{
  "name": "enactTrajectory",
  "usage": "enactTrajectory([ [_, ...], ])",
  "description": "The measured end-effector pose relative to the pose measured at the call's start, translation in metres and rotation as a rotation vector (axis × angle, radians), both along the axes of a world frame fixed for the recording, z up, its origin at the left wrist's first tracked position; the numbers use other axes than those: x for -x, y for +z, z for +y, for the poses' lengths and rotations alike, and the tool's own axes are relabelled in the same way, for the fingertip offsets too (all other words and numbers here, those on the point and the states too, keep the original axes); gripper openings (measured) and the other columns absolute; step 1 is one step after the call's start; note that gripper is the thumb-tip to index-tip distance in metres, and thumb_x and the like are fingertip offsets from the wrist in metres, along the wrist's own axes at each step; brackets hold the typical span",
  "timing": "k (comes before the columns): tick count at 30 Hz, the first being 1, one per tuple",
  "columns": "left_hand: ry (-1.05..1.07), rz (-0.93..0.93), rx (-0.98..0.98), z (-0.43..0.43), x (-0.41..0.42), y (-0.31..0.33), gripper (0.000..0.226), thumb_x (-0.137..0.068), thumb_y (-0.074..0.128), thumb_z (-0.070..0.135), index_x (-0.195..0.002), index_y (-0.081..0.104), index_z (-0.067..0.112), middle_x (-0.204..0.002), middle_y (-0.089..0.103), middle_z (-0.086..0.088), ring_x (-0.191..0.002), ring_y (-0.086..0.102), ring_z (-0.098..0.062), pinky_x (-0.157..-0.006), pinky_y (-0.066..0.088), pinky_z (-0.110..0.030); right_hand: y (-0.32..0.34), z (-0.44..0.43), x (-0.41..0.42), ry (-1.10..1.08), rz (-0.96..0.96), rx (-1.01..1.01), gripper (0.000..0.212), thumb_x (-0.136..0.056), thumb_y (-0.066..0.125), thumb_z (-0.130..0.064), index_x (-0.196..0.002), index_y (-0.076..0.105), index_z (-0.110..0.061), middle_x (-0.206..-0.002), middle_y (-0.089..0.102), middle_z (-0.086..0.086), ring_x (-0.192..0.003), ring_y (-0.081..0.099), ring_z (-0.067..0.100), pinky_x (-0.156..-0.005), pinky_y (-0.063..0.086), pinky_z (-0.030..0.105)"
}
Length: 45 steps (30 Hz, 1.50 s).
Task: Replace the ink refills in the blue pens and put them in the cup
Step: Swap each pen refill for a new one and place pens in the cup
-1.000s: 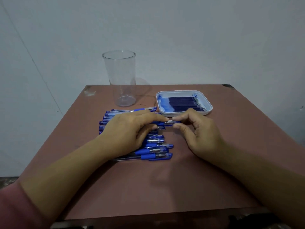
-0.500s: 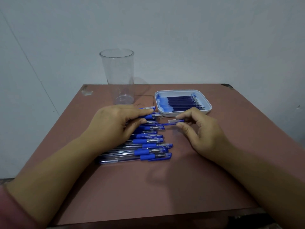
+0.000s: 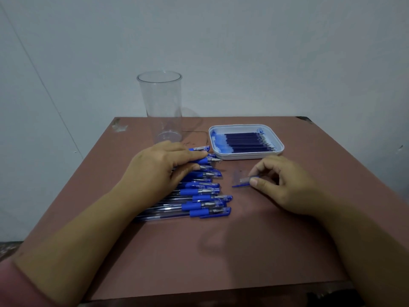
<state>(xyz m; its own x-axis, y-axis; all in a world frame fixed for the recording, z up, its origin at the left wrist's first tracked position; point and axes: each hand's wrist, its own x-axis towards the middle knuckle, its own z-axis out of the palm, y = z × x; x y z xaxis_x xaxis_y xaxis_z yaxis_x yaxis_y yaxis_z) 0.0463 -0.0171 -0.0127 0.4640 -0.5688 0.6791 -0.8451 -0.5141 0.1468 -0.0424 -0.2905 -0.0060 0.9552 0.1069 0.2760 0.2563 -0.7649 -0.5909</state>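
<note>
Pale bare wall [image 3: 243, 52] behind; reddish-brown tabletop [image 3: 221, 251], scuffed at the far corners.

Left hand [image 3: 159, 169]: fingers curled over the far end of a row of blue pens [image 3: 199, 200], holding one uncapped pen [image 3: 204, 160] between forefinger and thumb, metal tip pointing toward the right hand. The rest of the row lies under and nearer than that hand.

Right hand [image 3: 287, 185]: thumb and forefinger pinch a small clear cap [image 3: 243, 182] with a blue clip, low over the tabletop. Whether it touches the surface cannot be told.

The clear cup [image 3: 159, 103] stands upright beyond the left hand with nothing in it. A white tray [image 3: 247, 156] of dark refills [image 3: 247, 141] sits just beyond the right hand.

Assessment: the pens are light, stiff and smooth-barrelled, and likely to roll. The blue rubber grip is the surest hold while the tip section is unscrewed. The refills appear thin and bendable, with ink staining the tray, so they are best lifted near mid-length, clear of the tips.
</note>
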Motion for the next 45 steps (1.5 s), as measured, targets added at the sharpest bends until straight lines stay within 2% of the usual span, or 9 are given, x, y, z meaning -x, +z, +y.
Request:
enactTrajectory([
  [5, 0.01, -0.001, -0.021, -0.002, 0.002, 0.001, 0.035, -0.093, 0.051, 0.043, -0.118, 0.071, 0.028, -0.093, 0.07, 0.009, -0.081, 0.061, -0.013, -0.064, 0.056, -0.035, -0.006, -0.004, -0.002, 0.049, 0.022, 0.064, 0.011, -0.079, 0.074, -0.03, -0.081, 0.065, -0.036, -0.089, 0.059, -0.015, -0.096, 0.049, 0.003, -0.081, 0.038, 0.018],
  [8, 0.001, 0.003, -0.021, -0.003, 0.002, 0.002, 0.036, -0.094, 0.051, 0.042, -0.119, 0.071, 0.027, -0.096, 0.07, 0.008, -0.083, 0.061, -0.014, -0.066, 0.057, -0.036, -0.006, 0.002, -0.004, 0.041, -0.081, 0.03, 0.01, -0.076, 0.067, -0.034, -0.087, 0.065, -0.033, -0.089, 0.061, -0.016, -0.092, 0.054, 0.005, -0.076, 0.041, 0.014],
  [13, -0.008, 0.026, -0.026, -0.005, 0.004, 0.004, 0.037, -0.094, 0.05, 0.044, -0.121, 0.07, 0.029, -0.094, 0.069, 0.008, -0.083, 0.06, -0.013, -0.065, 0.056, -0.038, -0.002, 0.022, -0.01, 0.027, -0.207, -0.116, 0.007, -0.088, 0.068, -0.026, -0.095, 0.067, -0.028, -0.088, 0.062, -0.014, -0.086, 0.057, 0.002, -0.073, 0.038, 0.006],
  [18, -0.025, 0.04, -0.015, -0.01, 0.006, 0.002, 0.035, -0.094, 0.052, 0.044, -0.12, 0.07, 0.029, -0.09, 0.068, 0.011, -0.08, 0.058, -0.01, -0.065, 0.054, -0.036, -0.003, 0.036, -0.017, 0.063, -0.231, -0.165, 0.02, -0.089, 0.057, -0.051, -0.1, 0.067, -0.037, -0.084, 0.063, -0.016, -0.081, 0.06, 0.01, -0.07, 0.045, 0.014],
  [26, -0.047, 0.025, -0.014, -0.017, 0.007, 0.002, 0.034, -0.095, 0.052, 0.042, -0.118, 0.072, 0.026, -0.087, 0.069, 0.01, -0.082, 0.042, 0.007, -0.07, 0.044, -0.021, -0.008, 0.038, -0.018, 0.059, -0.326, -0.139, 0.016, -0.09, 0.061, -0.031, -0.093, 0.073, -0.022, -0.076, 0.065, -0.011, -0.068, 0.058, 0.009, -0.06, 0.044, 0.017],
  [33, -0.042, 0.044, -0.005, -0.016, 0.009, 0.003, 0.036, -0.095, 0.05, 0.045, -0.117, 0.072, 0.026, -0.087, 0.07, 0.01, -0.08, 0.05, 0.002, -0.068, 0.047, -0.022, -0.005, 0.041, -0.013, 0.111, -0.258, -0.317, 0.019, -0.086, 0.071, -0.01, -0.1, 0.07, -0.023, -0.079, 0.067, -0.009, -0.069, 0.062, 0.004, -0.065, 0.046, 0.012],
  [36, -0.035, 0.027, -0.002, -0.015, 0.01, 0.004, 0.035, -0.094, 0.052, 0.045, -0.117, 0.072, 0.027, -0.09, 0.071, 0.011, -0.081, 0.046, 0.005, -0.071, 0.043, -0.018, -0.007, 0.042, -0.012, 0.104, -0.237, -0.35, 0.015, -0.087, 0.069, -0.015, -0.101, 0.068, -0.02, -0.077, 0.065, -0.009, -0.068, 0.061, 0.007, -0.064, 0.047, 0.014],
  [39, -0.039, 0.008, -0.012, -0.016, 0.011, 0.005, 0.035, -0.095, 0.051, 0.044, -0.116, 0.072, 0.027, -0.089, 0.07, 0.011, -0.081, 0.049, 0.002, -0.071, 0.041, -0.016, -0.006, 0.042, -0.014, 0.086, -0.326, -0.234, 0.013, -0.088, 0.066, -0.026, -0.098, 0.071, -0.019, -0.081, 0.066, -0.009, -0.072, 0.061, 0.009, -0.065, 0.043, 0.011],
  [45, -0.052, 0.013, -0.027, -0.016, 0.009, 0.003, 0.034, -0.094, 0.052, 0.044, -0.116, 0.072, 0.027, -0.088, 0.07, 0.012, -0.08, 0.043, 0.006, -0.068, 0.041, -0.018, -0.008, 0.04, -0.016, 0.104, -0.372, -0.162, 0.015, -0.085, 0.073, -0.014, -0.098, 0.07, -0.018, -0.084, 0.065, -0.01, -0.073, 0.059, 0.009, -0.067, 0.043, 0.01],
])
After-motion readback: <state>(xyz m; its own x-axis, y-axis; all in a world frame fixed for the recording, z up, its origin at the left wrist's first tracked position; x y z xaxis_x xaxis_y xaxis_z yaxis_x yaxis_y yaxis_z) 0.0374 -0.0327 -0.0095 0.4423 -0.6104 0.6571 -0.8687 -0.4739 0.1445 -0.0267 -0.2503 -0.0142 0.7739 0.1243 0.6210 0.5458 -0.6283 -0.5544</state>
